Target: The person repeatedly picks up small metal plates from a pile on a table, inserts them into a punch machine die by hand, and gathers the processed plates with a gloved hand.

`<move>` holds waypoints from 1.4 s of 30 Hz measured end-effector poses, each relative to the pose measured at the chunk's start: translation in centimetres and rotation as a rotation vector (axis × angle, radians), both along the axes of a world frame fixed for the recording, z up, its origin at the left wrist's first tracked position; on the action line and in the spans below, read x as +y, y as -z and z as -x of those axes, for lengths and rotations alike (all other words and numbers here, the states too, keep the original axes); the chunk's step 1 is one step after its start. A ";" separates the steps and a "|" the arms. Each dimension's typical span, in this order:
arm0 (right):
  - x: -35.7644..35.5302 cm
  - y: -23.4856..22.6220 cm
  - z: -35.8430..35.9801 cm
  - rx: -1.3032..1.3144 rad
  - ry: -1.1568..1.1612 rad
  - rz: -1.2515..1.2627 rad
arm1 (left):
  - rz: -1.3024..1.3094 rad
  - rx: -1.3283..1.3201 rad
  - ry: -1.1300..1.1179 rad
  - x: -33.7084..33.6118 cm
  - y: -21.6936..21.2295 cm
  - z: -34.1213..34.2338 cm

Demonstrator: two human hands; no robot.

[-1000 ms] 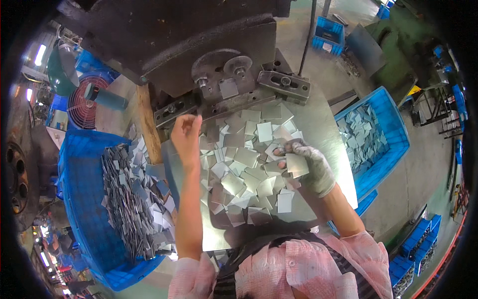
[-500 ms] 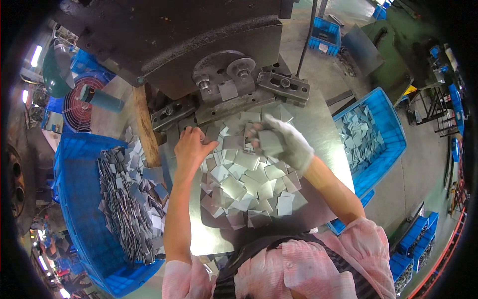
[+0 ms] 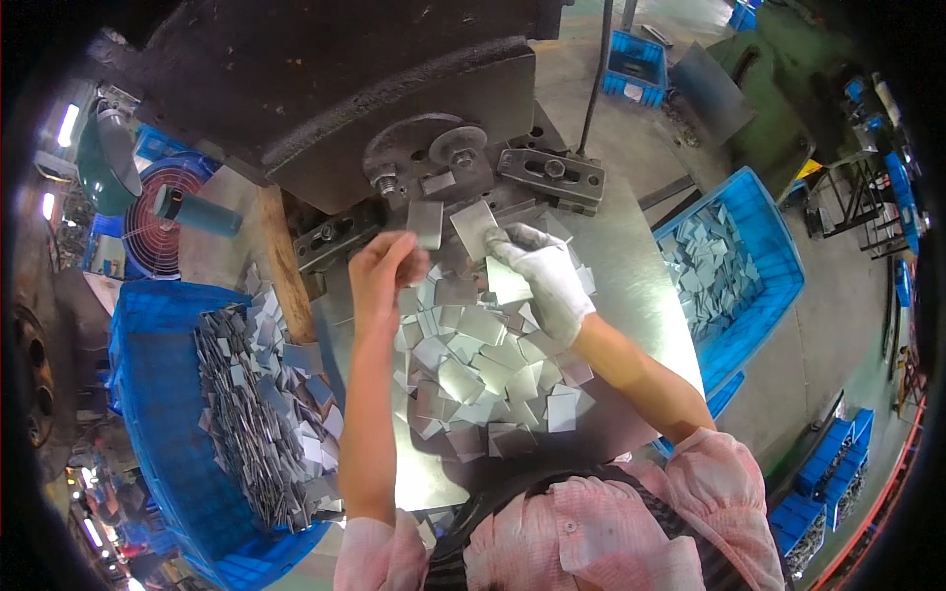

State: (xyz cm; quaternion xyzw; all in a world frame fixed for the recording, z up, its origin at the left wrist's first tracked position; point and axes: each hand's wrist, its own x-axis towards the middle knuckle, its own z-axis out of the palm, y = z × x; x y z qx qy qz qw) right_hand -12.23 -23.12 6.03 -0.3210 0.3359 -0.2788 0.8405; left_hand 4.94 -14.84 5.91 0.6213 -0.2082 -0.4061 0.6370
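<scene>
My bare left hand [image 3: 384, 274] is closed, its thumb and fingertips pinching the lower edge of a small flat metal plate [image 3: 426, 223]. In my white-gloved right hand [image 3: 548, 279] a second metal plate [image 3: 474, 229] is held at the fingertips, tilted toward the press. Another bright plate [image 3: 506, 282] shows under the gloved palm; whether it is gripped too I cannot tell. Both hands are just in front of the press die [image 3: 434, 163]. Below them a loose pile of similar metal plates [image 3: 475, 360] covers the middle of the metal table [image 3: 636, 295].
The dark press [image 3: 394, 69] rises at the back, with a bolted clamp [image 3: 554, 169]. A wooden bar [image 3: 286, 261] stands left of the table. Blue crates of plates flank it, one left [image 3: 148, 394] and one right [image 3: 783, 261]. A fan [image 3: 158, 222] is behind left.
The gloved right hand has moved left and turned, bringing a plate up toward the die. My left hand has gone from nothing visible in it to pinching a plate near the press.
</scene>
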 end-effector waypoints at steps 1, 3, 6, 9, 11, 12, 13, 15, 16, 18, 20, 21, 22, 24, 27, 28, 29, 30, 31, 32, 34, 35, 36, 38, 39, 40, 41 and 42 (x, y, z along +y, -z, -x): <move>0.3 -0.2 0.3 0.005 0.000 0.001 | 0.001 0.005 0.000 -1.1 0.2 0.3; 0.8 -1.3 0.8 0.008 0.037 -0.050 | 0.038 0.099 -0.116 -2.9 0.9 0.5; 1.2 -2.9 1.6 0.004 0.007 -0.105 | 0.077 0.227 -0.168 -4.2 2.3 0.7; 1.3 -2.9 2.1 -0.003 -0.001 -0.123 | 0.118 0.246 -0.247 -5.2 2.9 1.6; 1.4 -3.0 2.2 -0.013 -0.002 -0.127 | 0.129 0.276 -0.270 -5.7 2.9 1.8; 1.6 -3.2 2.1 -0.003 0.013 -0.157 | 0.143 0.307 -0.296 -5.9 2.9 1.7; 1.8 -3.4 2.1 0.007 0.028 -0.187 | 0.142 0.305 -0.297 -6.0 2.9 1.5; 1.8 -3.5 2.6 -0.002 -0.011 -0.150 | 0.115 0.325 -0.340 -6.2 3.0 1.3; 1.9 -3.4 3.0 -0.008 -0.048 -0.111 | 0.113 0.325 -0.341 -6.4 3.1 1.4; 2.1 -3.3 3.8 -0.034 -0.026 -0.133 | 0.121 0.345 -0.341 -6.7 3.1 1.7; 2.2 -2.5 4.5 -0.149 -0.009 -0.220 | 0.109 0.345 -0.329 -6.3 2.9 1.7; 2.1 -1.9 5.2 -0.152 -0.009 -0.215 | 0.098 0.349 -0.302 -6.2 2.6 1.8; 1.8 -0.9 5.7 -0.176 -0.029 -0.215 | 0.072 0.334 -0.241 -5.8 2.3 1.9; 1.6 0.4 6.7 -0.161 -0.012 -0.240 | 0.053 0.303 -0.216 -4.7 1.4 1.8; 1.1 1.6 8.6 -0.152 0.049 -0.304 | 0.071 0.199 -0.171 -1.4 1.4 0.9; 0.9 2.7 9.6 -0.167 0.082 -0.379 | 0.019 -0.063 -0.117 -0.4 1.4 1.0; 0.9 3.3 10.7 -0.239 0.074 -0.361 | -0.033 -0.324 -0.057 0.5 1.4 1.0; 0.5 3.9 11.4 -0.229 0.080 -0.388 | -0.096 -0.507 0.059 1.6 1.5 0.9; 0.2 4.4 11.8 -0.220 0.087 -0.413 | -0.104 -0.508 0.059 2.5 1.5 1.2; 0.1 4.7 12.1 -0.285 0.057 -0.341 | -0.128 -0.806 0.198 3.2 1.4 1.6; 0.3 4.3 11.6 -0.304 0.044 -0.317 | -0.191 -1.145 0.379 4.0 1.4 2.3; 0.4 3.9 11.2 -0.324 0.032 -0.288 | -0.189 -1.145 0.381 3.9 1.4 2.3; 0.3 3.0 10.7 -0.291 0.002 -0.293 | -0.189 -1.190 0.407 3.7 1.4 2.3; 0.2 2.7 9.5 -0.257 -0.048 -0.302 | -0.186 -1.238 0.426 3.2 1.0 1.9; 0.0 2.6 8.6 -0.224 -0.099 -0.311 | -0.302 -1.234 0.507 2.8 0.8 1.4; -0.5 2.2 7.2 -0.241 -0.116 -0.395 | -0.411 -1.225 0.595 2.3 0.6 1.2; -0.7 1.2 5.9 -0.142 -0.107 -0.333 | -0.403 -1.230 0.591 2.1 0.5 1.2; -1.4 1.8 4.2 -0.178 -0.150 -0.395 | -0.410 -1.287 0.600 1.8 0.4 1.2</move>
